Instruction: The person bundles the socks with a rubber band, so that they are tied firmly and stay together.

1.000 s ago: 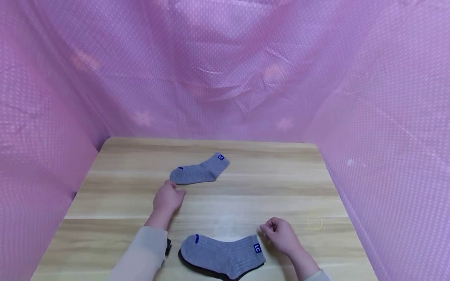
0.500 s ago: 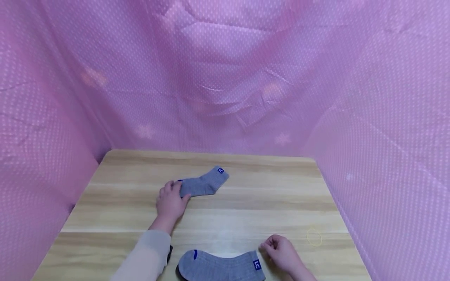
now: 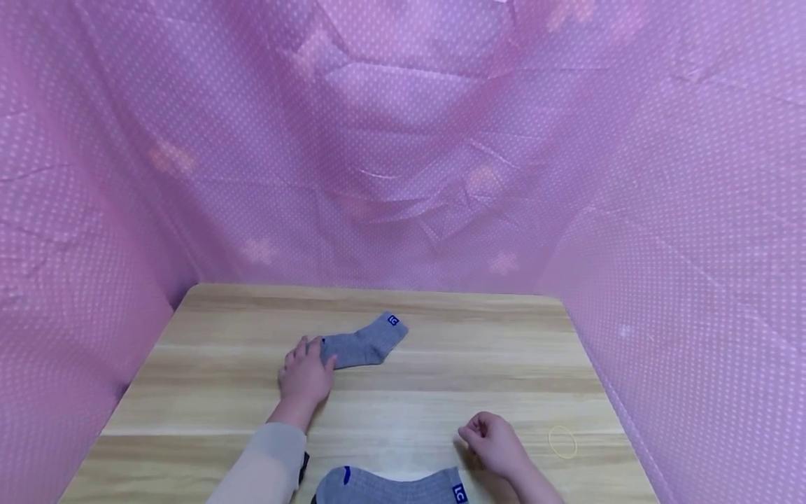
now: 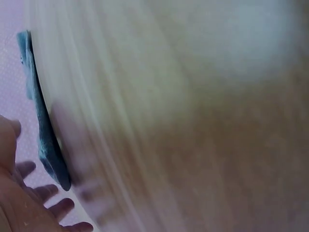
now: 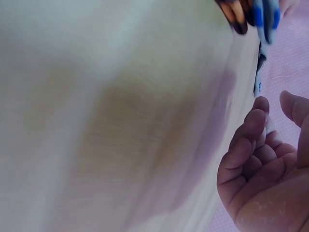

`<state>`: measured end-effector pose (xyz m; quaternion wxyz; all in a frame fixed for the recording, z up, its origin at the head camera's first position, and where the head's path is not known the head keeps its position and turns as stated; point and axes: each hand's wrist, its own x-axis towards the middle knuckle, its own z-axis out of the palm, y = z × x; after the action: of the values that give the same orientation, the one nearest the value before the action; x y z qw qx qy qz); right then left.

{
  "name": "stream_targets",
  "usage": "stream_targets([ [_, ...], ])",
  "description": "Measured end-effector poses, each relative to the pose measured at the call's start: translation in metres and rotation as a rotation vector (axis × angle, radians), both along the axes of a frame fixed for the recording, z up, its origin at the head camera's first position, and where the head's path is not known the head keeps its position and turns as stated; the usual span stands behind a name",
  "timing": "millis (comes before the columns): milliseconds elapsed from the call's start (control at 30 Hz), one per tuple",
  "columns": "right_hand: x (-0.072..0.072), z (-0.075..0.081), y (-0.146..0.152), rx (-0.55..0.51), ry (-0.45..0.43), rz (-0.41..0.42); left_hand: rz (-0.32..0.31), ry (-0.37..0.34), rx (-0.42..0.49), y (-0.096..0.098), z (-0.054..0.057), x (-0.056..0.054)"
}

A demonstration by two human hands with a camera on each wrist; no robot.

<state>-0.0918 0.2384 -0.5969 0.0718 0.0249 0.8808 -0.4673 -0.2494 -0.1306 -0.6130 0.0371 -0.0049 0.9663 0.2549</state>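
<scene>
A grey ankle sock [image 3: 365, 346] with a blue cuff label lies flat toward the back of the table, its toe to the left. My left hand [image 3: 306, 374] is at that toe and covers part of it; in the left wrist view its fingers are spread beside the sock [image 4: 46, 137]. At the front edge of the head view, partly cut off, another grey sock [image 3: 397, 490] lies over something dark. Up and right of its cuff, my right hand [image 3: 497, 444] has loosely curled fingers around nothing, as the right wrist view also shows of the hand [image 5: 265, 179].
A thin yellow ring [image 3: 562, 442] lies on the wood-grain table [image 3: 466, 378], to the right of the right hand. Pink dotted cloth [image 3: 403, 175] hangs behind the table and along both sides. Sock ends [image 5: 264, 21] show at the top of the right wrist view.
My left hand has moved from just below the far sock's toe to over it, its fingers spreading. The head view has tilted up, so the table sits lower. The right hand stays near the front sock.
</scene>
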Motion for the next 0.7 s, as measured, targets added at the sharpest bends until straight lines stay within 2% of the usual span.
stream_targets([
  [133, -0.023, -0.002, -0.004, 0.007, 0.008, -0.020, 0.065, -0.010, 0.016, -0.006, 0.002, -0.001],
  [333, -0.051, -0.008, -0.014, -0.004, -0.006, -0.035, 0.071, -0.035, -0.019, -0.012, -0.004, -0.003],
  [500, -0.066, -0.011, -0.022, 0.017, -0.001, -0.047, 0.076, -0.014, -0.029, -0.014, -0.008, -0.005],
  [700, -0.079, -0.009, -0.030, 0.022, -0.004, -0.049, 0.065, 0.001, -0.049, -0.011, -0.007, -0.007],
])
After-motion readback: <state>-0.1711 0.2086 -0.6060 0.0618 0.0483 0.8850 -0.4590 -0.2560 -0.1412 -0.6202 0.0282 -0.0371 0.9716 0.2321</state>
